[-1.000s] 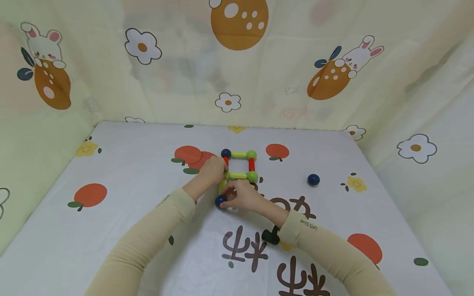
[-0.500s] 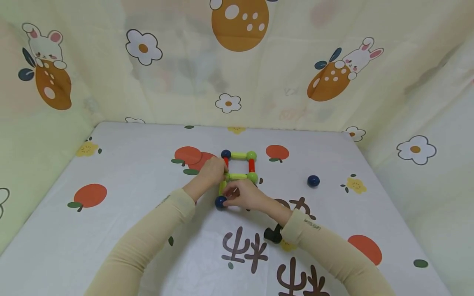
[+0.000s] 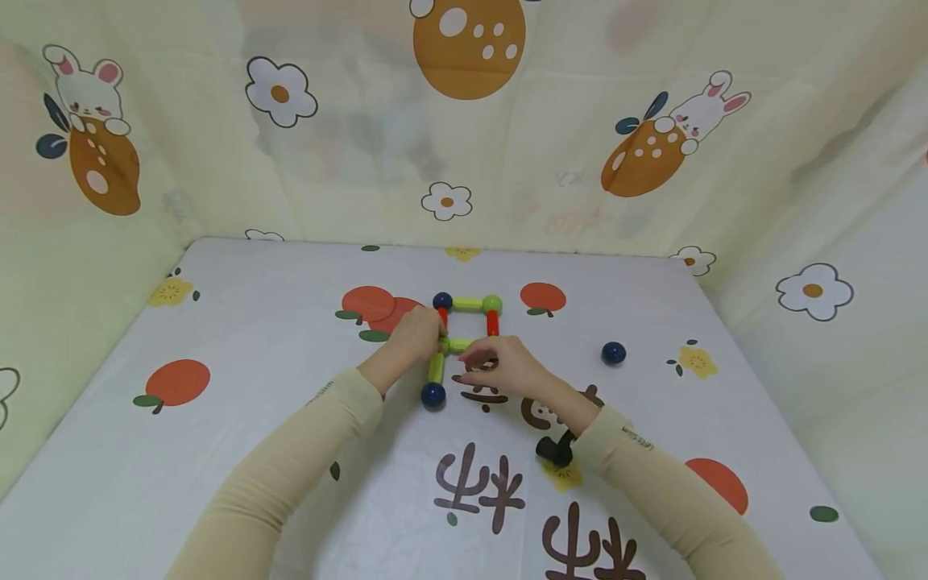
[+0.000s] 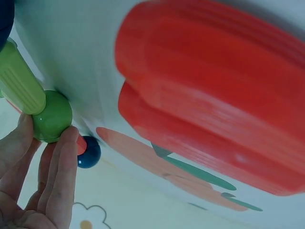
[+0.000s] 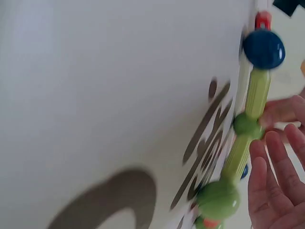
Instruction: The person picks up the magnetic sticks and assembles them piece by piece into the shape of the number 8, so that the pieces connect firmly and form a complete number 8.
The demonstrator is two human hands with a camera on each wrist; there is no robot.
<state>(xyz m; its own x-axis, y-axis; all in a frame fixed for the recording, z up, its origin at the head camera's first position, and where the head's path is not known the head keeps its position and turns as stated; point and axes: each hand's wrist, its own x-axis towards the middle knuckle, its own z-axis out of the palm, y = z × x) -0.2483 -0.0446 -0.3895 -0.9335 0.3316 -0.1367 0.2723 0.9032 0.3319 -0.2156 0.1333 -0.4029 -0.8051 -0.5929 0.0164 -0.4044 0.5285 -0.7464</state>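
Note:
A square of rods and balls lies on the table: two red rods (image 3: 493, 323), yellow-green rods (image 3: 468, 304), a navy ball (image 3: 442, 301) and green balls (image 3: 492, 304). From its near left corner another yellow-green rod (image 3: 436, 369) runs toward me, ending in a navy ball (image 3: 433, 395). My left hand (image 3: 415, 337) pinches the green corner ball (image 4: 52, 117) between thumb and fingers. My right hand (image 3: 503, 366) hovers just right of the end navy ball, fingers apart and holding nothing; it covers the square's near right corner in the head view.
A loose navy ball (image 3: 613, 353) sits farther right. Two red rods (image 4: 209, 95) lie close to the left wrist, mostly hidden by that arm in the head view. A black device (image 3: 555, 449) is at the right wrist. Printed cloth (image 3: 348, 161) surrounds the table.
The right hand has let go of the near navy ball and drawn back to the right. That ball stays at the rod's end. The left hand keeps its place.

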